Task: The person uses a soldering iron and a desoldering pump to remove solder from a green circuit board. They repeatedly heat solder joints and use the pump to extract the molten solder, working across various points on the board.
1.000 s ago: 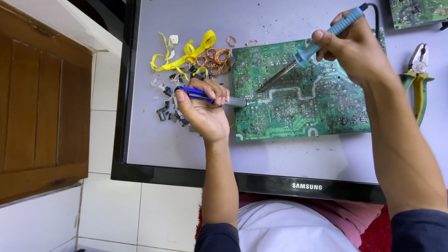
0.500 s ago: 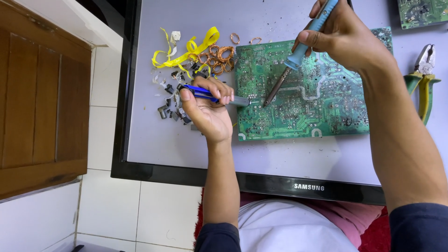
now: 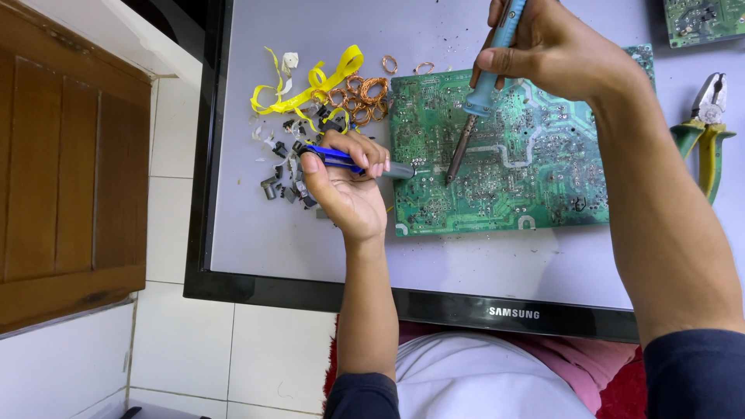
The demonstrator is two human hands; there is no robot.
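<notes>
Two hands work one green board [image 3: 512, 155] at screen centre: right hand [image 3: 543, 50] grips the soldering iron [image 3: 473, 116], tip on a joint; left hand [image 3: 345, 182], at nine o'clock, clasps blue-handled pliers [image 3: 353, 161]. Desoldering looks underway; next calls for steady heat.

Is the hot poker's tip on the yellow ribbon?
No, the blue-handled soldering iron points its tip at the green circuit board, apart from the yellow ribbon.

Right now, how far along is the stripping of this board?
Looks done: copper coils, yellow tape scraps and grey bits are heaped left of the green circuit board. In hand: the right hand holds the soldering iron tip on the board; the left hand holds a blue tool at its edge. Left: most joints look intact.
</notes>
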